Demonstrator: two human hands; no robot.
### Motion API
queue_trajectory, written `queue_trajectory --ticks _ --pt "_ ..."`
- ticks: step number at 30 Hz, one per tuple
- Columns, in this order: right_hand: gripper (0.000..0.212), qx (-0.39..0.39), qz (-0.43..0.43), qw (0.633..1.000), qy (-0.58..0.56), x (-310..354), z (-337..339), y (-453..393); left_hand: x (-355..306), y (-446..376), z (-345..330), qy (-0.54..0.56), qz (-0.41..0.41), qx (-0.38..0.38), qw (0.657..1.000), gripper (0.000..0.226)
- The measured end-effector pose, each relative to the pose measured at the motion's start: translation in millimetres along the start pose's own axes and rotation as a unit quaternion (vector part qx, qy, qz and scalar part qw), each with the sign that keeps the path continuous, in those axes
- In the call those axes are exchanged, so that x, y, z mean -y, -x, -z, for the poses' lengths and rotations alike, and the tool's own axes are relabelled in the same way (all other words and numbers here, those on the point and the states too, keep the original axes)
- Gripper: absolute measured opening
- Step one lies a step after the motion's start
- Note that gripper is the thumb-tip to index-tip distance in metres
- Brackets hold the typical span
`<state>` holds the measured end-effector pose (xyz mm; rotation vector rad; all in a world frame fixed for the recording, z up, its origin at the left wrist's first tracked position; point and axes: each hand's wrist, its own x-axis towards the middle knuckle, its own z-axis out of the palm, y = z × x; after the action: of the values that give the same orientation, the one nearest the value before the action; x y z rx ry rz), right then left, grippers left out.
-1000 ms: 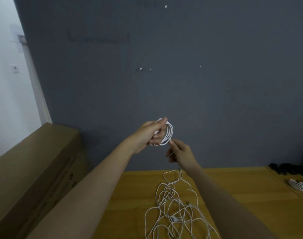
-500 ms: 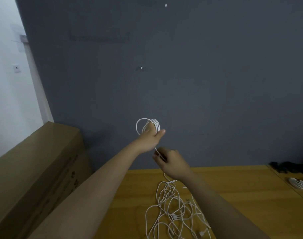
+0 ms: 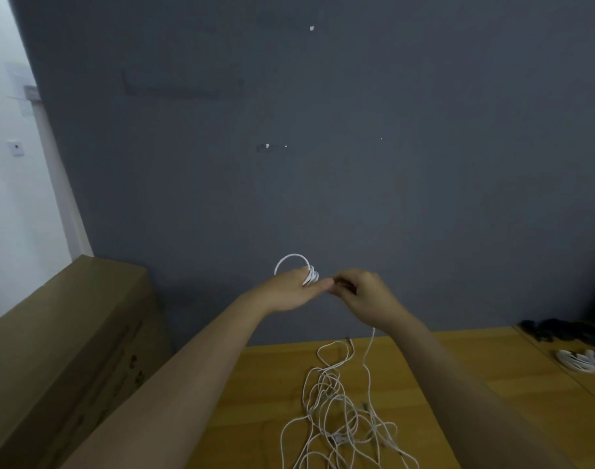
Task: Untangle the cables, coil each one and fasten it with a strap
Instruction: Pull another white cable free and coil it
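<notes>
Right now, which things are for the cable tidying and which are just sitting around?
For the job:
- white coil held in the left hand
- right hand feeding the cable
- tangled white cables on the wooden table

Just lying about:
- cardboard box
- black things at the far right
- white bundle beside them

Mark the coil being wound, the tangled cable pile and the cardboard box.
coil (image 3: 294, 257), head view, top of the loop above the left hand.
tangled cable pile (image 3: 336, 401), head view, middle of the heap.
cardboard box (image 3: 69, 333), head view, top face.
</notes>
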<state>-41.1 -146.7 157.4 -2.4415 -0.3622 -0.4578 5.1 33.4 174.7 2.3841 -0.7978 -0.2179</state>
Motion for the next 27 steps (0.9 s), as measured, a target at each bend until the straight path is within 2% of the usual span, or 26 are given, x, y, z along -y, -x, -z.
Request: queue_trajectory --ticks 3,7,10,13,16,18,20,22,24,27 --pt "0.007 -0.049 0.059 0.997 0.021 2 8 -11 -6 0 4 0.012 -0.025 0.011 1.0 0.045" --pt "0.002 -0.086 0.065 0.992 -0.061 5 10 -21 -7 1 20 0.085 -0.004 0.034 0.996 0.031" --pt "0.008 -0.066 0.03 0.984 -0.165 10 7 -25 -7 6 32 0.217 0.003 0.08 0.973 0.032" --pt "0.017 -0.03 0.006 0.969 -0.245 12 -2 -30 -4 12 38 0.305 -0.016 0.088 0.948 0.039" --pt "0.02 -0.006 -0.025 0.942 -0.334 14 -16 -34 -1 14 40 0.376 -0.024 0.059 0.924 0.04" --pt "0.022 0.001 -0.059 0.921 -0.385 12 -31 -33 -1 14 42 0.44 -0.035 0.036 0.896 0.035" --pt "0.024 0.004 -0.096 0.918 -0.384 9 -50 -30 -4 10 43 0.503 -0.057 -0.01 0.862 0.033" --pt "0.023 0.011 -0.116 0.926 -0.36 7 -68 -25 -7 2 46 0.524 -0.067 -0.068 0.846 0.033" --pt "0.024 0.03 -0.117 0.943 -0.311 10 -79 -23 -9 -8 47 0.479 -0.062 -0.112 0.868 0.031" --pt "0.023 0.059 -0.064 0.984 -0.155 16 -81 -28 -4 -19 44 0.321 -0.053 -0.157 0.932 0.02"
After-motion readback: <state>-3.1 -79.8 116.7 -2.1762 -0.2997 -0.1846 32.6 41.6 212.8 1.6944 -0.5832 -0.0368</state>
